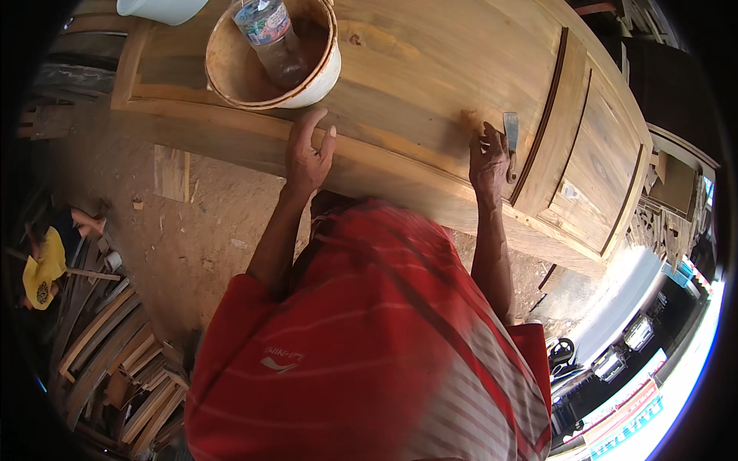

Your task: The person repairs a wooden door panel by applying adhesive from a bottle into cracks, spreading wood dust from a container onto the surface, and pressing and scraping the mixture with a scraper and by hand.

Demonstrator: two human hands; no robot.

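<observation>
left hand (309,156): open, fingers spread, pressed flat on wooden cabinet (430,92) edge. right hand (490,160): closed around putty knife (511,137), blade against cabinet panel. bucket (270,54) with plastic bottle (269,34) stands on cabinet, near left hand.

Wood offcuts (115,346) stacked; yellow cloth (44,269) nearby.

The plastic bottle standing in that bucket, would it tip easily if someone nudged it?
Probably yes: the plastic bottle is tall, narrow and already leans. It looks light, being thin clear plastic. The bucket wall around it would likely catch it.
</observation>
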